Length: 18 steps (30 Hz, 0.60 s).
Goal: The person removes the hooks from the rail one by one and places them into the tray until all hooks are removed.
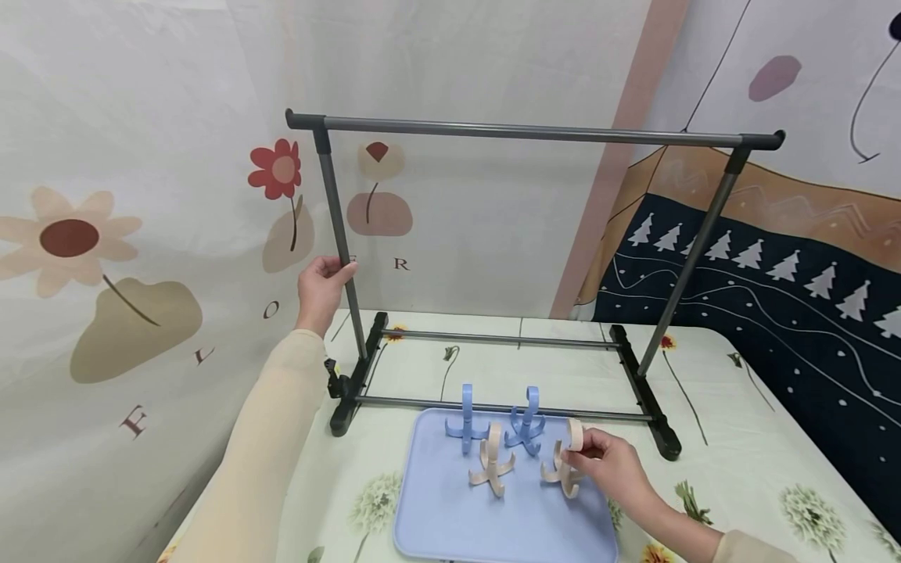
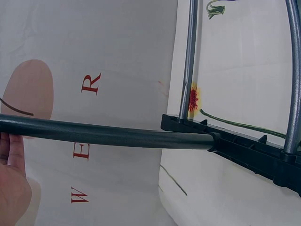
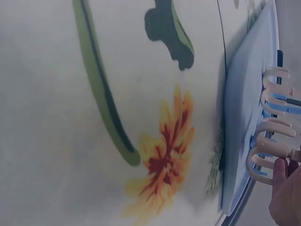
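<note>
A grey clothes rack (image 1: 528,133) on black feet stands on the flowered table. My left hand (image 1: 322,288) grips its left upright pole (image 1: 341,234); in the left wrist view the pole (image 2: 108,134) runs past my palm (image 2: 11,183). On the blue tray (image 1: 450,520) stand two blue hooks (image 1: 466,422) (image 1: 526,426) and two beige hooks. My right hand (image 1: 608,461) pinches the right beige hook (image 1: 563,465) by its upper loop; the other beige hook (image 1: 493,467) stands free. The right wrist view has the held beige hook (image 3: 268,157) at the tray edge (image 3: 235,155).
The rack's black base bars (image 1: 355,383) (image 1: 647,395) and lower rails lie just behind the tray. Patterned cloth hangs behind and to the left; a dark tree-print cloth (image 1: 774,289) is on the right. Flowered tablecloth (image 1: 760,461) shows to the tray's right.
</note>
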{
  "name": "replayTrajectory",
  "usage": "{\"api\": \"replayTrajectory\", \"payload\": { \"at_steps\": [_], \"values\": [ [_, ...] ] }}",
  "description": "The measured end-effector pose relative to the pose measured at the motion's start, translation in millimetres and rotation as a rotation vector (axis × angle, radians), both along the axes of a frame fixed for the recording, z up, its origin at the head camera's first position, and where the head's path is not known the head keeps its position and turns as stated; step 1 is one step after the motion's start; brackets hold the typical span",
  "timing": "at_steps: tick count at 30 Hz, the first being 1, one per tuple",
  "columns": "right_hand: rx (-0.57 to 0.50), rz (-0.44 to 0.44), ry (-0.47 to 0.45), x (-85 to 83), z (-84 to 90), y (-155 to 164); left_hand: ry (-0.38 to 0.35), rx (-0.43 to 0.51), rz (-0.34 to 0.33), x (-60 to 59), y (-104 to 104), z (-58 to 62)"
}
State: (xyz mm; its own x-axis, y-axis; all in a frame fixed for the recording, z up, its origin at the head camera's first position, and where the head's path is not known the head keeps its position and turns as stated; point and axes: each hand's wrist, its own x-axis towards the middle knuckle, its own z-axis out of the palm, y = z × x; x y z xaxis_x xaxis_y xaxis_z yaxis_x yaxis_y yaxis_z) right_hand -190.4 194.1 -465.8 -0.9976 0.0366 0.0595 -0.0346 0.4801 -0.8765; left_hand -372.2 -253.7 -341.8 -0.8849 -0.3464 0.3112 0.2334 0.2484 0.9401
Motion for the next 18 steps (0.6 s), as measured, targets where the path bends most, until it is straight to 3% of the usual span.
{"api": "replayTrajectory", "payload": {
  "at_steps": [18],
  "values": [
    [-0.028, 0.014, 0.002, 11.3, -11.0, -8, -0.020, 0.013, 0.004, 3.4, 1, 1.4]
  ]
}}
